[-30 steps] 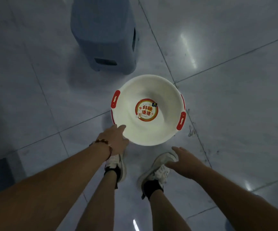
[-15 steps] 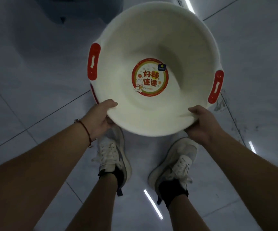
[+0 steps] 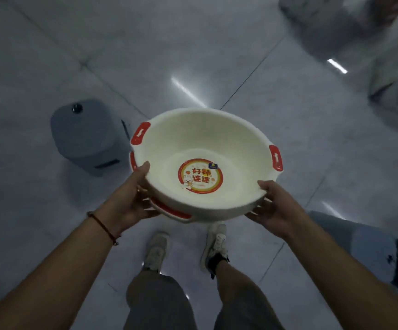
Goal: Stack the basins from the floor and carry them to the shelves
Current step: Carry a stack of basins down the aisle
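Gripping round, smooth white plastic basins (image 3: 200, 144), both hands (image 3: 131, 201).

Dim, glare streaks, blurred edges

Cream-white basin (image 3: 200, 144) with red handle patches (image 3: 140, 132), round red, yellow and white sticker (image 3: 200, 176) with red characters and a small blue badge, pale grey marbled floor tiles (image 3: 50, 55), grey-blue stool (image 3: 88, 136), dark red bracelet (image 3: 103, 226), white shoes (image 3: 156, 251)
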### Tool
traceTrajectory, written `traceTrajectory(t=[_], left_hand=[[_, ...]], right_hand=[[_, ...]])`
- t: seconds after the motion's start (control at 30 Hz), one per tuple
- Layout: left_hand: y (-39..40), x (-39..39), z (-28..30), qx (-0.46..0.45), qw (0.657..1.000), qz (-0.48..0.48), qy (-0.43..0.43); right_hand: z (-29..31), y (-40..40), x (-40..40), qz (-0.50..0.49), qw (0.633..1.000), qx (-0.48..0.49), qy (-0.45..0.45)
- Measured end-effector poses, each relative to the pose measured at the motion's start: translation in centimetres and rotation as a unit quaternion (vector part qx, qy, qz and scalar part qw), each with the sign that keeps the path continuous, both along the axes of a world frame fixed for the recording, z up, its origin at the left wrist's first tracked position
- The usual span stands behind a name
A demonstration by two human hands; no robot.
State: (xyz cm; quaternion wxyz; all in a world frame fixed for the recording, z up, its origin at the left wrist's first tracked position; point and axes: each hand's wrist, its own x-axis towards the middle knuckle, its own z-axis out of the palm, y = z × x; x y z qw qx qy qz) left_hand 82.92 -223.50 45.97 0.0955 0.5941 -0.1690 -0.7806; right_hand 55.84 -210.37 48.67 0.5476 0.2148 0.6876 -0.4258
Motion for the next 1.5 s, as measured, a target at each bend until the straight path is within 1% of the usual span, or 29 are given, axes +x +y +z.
traceTrajectory(t=[0.07,0.17,0.23,0.3,0.37,0.43,0.53,0.6,0.7,0.77,0.97,1.1,1.2,1.33,1.5], left_hand=[[-1.1,-1.3,7.2,-0.02,0.998,-0.05,0.022],[-2.1,-3.8,16.4,-0.058,0.988,-0.135,0.049],[-2.1,-5.8,21.5,-0.088,0.977,-0.185,0.064],[-1.0,-8.2,26.1,-0.093,0.959,-0.239,0.117],[1.5,-11.1,30.3,-0.088,0.938,-0.304,0.143],[4.8,-13.9,33.9,-0.1,0.904,-0.384,0.157],[11.4,-18.2,38.8,-0.112,0.844,-0.488,0.193],[17.0,-20.3,41.1,-0.101,0.814,-0.536,0.202],[25.4,-22.2,42.9,-0.087,0.77,-0.595,0.214],[30.7,-23.0,43.7,-0.075,0.743,-0.629,0.217],[47.9,-23.2,44.5,-0.018,0.668,-0.7,0.251],[57.7,-21.5,43.8,0.007,0.624,-0.742,0.244],[63.3,-20.8,43.4,0.039,0.604,-0.758,0.244],[68.7,-20.4,43.2,0.066,0.576,-0.777,0.246],[74.0,-22.0,42.4,0.053,0.562,-0.79,0.238]], right_hand=[[7.7,1.0,-0.3,-0.026,0.999,-0.033,0.033],[17.7,4.1,-0.1,-0.1,0.987,-0.09,0.091],[23.0,6.9,0.4,-0.161,0.973,-0.115,0.121],[27.4,10.6,1.1,-0.224,0.955,-0.128,0.146],[31.3,15.7,1.9,-0.287,0.933,-0.135,0.169],[34.1,21.3,2.9,-0.346,0.905,-0.149,0.196],[37.0,29.6,5.4,-0.437,0.849,-0.169,0.243],[37.9,34.6,7.7,-0.5,0.806,-0.161,0.274],[38.2,41.7,11.3,-0.58,0.738,-0.146,0.315],[38.5,46.1,13.8,-0.612,0.703,-0.132,0.338],[39.0,59.4,21.8,-0.675,0.629,-0.094,0.373],[39.2,66.9,26.8,-0.72,0.58,-0.061,0.377],[39.3,70.9,29.4,-0.739,0.558,-0.051,0.374],[39.5,74.3,31.5,-0.774,0.525,-0.026,0.352],[39.8,77.2,31.4,-0.81,0.475,-0.019,0.344]])
